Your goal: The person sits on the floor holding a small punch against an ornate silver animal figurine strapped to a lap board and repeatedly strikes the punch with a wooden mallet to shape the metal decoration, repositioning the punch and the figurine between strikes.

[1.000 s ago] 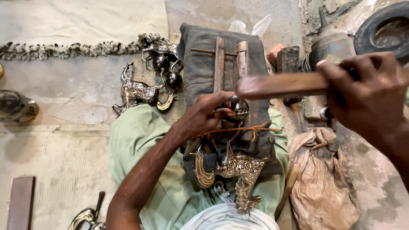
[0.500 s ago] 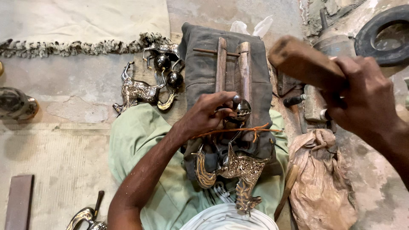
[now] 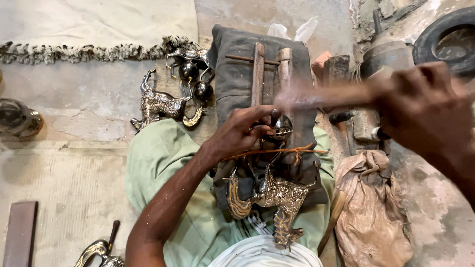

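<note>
Grey, cracked floor (image 3: pixel 89 113) lies under us, with a fringed rug (image 3: pixel 94 29) at the top. We sit with a dark padded block (image 3: pixel 237 69) across our lap. Our left hand (image 3: pixel 245 131) has its grip closed on a small punch (image 3: pixel 273 117), touching a shiny brass animal figure (image 3: pixel 277 195) on the block. Our right hand (image 3: pixel 428 111) has its grip closed tight on a blurry wooden mallet (image 3: pixel 321 96), raised just above. Another brass figure (image 3: pixel 158 104) lies on the floor.

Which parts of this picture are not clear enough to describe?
Head view only:
- Wooden stick in the right hand: smeared by motion blur, its tip unreadable.
- Small tool under the left hand: covered by fingers.
- Metal animal figure: head hidden by the left hand.
- Tyre: cut by the frame edge.
</note>
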`<action>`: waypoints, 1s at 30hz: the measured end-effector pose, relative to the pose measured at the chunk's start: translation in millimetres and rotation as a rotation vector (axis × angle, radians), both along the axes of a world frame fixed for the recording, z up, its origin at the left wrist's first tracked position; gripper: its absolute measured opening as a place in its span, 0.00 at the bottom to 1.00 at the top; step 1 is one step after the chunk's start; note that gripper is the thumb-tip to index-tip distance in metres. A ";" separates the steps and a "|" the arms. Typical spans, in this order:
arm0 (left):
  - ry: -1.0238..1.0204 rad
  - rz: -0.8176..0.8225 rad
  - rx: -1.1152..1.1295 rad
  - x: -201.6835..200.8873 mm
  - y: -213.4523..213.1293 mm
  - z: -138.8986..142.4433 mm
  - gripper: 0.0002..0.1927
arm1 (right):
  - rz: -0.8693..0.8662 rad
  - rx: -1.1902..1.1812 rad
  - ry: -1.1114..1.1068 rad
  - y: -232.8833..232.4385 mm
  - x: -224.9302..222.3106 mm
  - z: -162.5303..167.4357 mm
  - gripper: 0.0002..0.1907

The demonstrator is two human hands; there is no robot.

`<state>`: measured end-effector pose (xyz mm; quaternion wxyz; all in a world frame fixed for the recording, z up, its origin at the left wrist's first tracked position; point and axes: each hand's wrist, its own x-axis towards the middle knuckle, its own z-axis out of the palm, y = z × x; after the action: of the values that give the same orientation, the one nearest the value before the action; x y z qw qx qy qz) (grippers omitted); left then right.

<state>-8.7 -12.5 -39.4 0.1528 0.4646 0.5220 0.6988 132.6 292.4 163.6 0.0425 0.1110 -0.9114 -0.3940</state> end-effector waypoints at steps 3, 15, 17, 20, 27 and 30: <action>0.018 0.005 0.048 0.0 1.3 -0.5 0.22 | 0.022 -0.147 0.075 1.9 3.7 2.6 0.28; 0.061 0.096 0.086 3.4 5.8 -16.6 0.30 | 0.087 0.225 -0.055 -45.1 -13.2 30.6 0.24; 0.064 0.155 0.130 6.8 8.6 -23.7 0.30 | 0.137 -0.136 0.049 -53.0 -17.4 34.6 0.24; 0.049 0.203 0.140 12.7 11.3 -34.1 0.30 | 0.048 -0.640 0.100 -62.0 -18.4 34.1 0.28; 0.007 0.207 0.120 17.3 11.5 -45.1 0.30 | 0.117 -0.407 0.106 -43.1 -15.8 30.5 0.23; -0.022 0.185 0.125 17.7 10.8 -46.0 0.29 | 0.095 0.072 0.018 -35.2 -11.8 27.6 0.19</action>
<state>9.0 -1.7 -85.4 0.0641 0.4153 0.5163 0.7463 120.8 257.2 191.2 0.0653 0.1519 -0.8900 -0.4249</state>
